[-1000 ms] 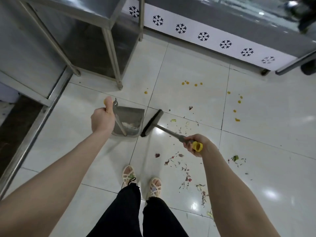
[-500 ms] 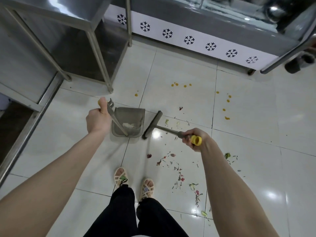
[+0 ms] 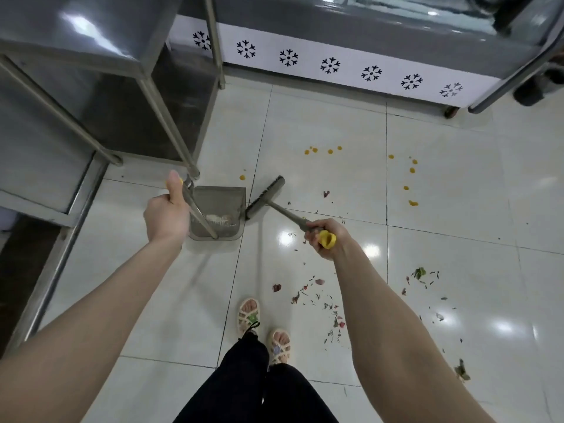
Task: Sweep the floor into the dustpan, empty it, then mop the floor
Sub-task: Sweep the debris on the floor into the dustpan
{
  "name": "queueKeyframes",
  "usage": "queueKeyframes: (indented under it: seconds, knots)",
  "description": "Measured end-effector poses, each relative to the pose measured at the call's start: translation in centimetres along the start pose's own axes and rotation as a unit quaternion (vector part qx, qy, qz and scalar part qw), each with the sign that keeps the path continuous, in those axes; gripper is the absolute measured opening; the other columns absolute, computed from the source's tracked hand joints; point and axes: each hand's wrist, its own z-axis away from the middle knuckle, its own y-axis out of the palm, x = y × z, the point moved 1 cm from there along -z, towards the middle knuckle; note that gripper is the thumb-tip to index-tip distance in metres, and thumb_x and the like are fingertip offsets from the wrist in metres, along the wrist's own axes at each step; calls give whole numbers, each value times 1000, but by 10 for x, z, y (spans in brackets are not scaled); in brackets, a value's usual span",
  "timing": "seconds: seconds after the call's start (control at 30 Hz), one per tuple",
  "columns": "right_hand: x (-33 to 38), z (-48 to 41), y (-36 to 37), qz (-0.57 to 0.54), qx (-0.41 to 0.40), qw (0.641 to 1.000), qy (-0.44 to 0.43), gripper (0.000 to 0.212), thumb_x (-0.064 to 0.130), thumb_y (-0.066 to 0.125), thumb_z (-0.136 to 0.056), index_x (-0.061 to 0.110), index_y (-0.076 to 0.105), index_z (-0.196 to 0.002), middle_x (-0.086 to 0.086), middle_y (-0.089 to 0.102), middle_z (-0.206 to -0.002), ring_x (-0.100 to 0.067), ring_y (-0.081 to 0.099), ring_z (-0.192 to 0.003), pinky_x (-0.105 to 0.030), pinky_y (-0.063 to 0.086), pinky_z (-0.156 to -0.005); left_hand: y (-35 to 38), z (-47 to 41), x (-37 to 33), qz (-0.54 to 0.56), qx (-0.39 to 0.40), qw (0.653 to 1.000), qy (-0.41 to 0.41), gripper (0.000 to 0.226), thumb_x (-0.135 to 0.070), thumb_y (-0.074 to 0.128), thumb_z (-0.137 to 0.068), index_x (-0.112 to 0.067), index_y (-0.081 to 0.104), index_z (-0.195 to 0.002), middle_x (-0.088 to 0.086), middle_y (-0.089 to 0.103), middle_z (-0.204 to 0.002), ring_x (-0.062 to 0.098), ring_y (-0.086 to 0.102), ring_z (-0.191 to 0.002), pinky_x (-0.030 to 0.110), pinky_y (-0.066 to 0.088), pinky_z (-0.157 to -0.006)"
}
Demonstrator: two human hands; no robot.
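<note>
A grey dustpan (image 3: 224, 203) rests on the white tile floor with some pale debris inside. My left hand (image 3: 166, 213) grips the top of its long upright handle, thumb up. My right hand (image 3: 326, 238) grips the yellow end of a grey broom handle. The broom head (image 3: 265, 197) stands at the dustpan's right edge, bristles on the floor. Green and red scraps (image 3: 317, 296) lie scattered on the tiles to the right of my feet. Yellow spots (image 3: 323, 150) dot the floor farther off.
A steel table's legs (image 3: 171, 129) stand just behind the dustpan on the left. A cabinet base with a snowflake-patterned white strip (image 3: 329, 66) runs along the back. A metal floor rail (image 3: 61, 254) borders the left side. My sandalled feet (image 3: 264, 328) are at bottom centre.
The broom head has moved left up to the dustpan's right edge. The view has shifted, and my hands keep their grips.
</note>
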Motion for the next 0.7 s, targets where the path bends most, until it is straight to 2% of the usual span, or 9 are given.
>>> queueKeyframes:
  seconds: [0.1,0.2,0.33,0.43,0.6,0.7]
  knots:
    - [3,-15,6,-17,-36,999,7,6,0,50,-89,2,56,-91,-1,44,-54,-6,43,-28,-14,37,-28,7,-17,-5,-11,8,1000,-1,79,-82,26,-81,-8,48,-66,12,53,-66,29,49,-62,41,45,-63]
    - [1,-23,-1,-36,-66,997,12,9,1,48,-90,4,57,-89,0,44,-58,-8,44,-28,-14,36,-28,13,-25,-10,-12,23,1000,3,81,-86,24,-73,-9,46,-63,12,53,-66,29,48,-63,40,43,-62]
    - [-6,-18,-30,-35,-105,994,21,14,3,56,-86,5,56,-100,-1,47,-63,-8,47,-29,-15,38,-27,26,-24,-13,-19,49,999,7,89,-91,20,-64,-7,48,-66,15,53,-67,29,49,-62,42,44,-62]
    - [-12,-1,-50,-48,-110,992,25,9,5,54,-88,5,57,-97,0,46,-65,-8,47,-28,-15,40,-27,39,-15,-18,-27,72,997,12,89,-90,18,-63,-6,47,-62,16,53,-66,31,51,-62,45,46,-62]
    - [-17,28,-77,-116,-130,984,26,10,4,50,-92,2,58,-85,-4,51,-53,-8,46,-26,-13,39,-28,55,-3,-20,-38,88,995,17,86,-86,19,-75,-7,48,-58,18,57,-68,38,60,-69,53,53,-73]
    - [-11,41,-92,-146,-109,983,16,12,3,48,-92,0,57,-85,-5,47,-48,-7,43,-27,-13,38,-27,64,4,-23,-36,96,994,23,80,-78,23,-86,-7,48,-60,16,55,-65,33,55,-63,44,49,-64]
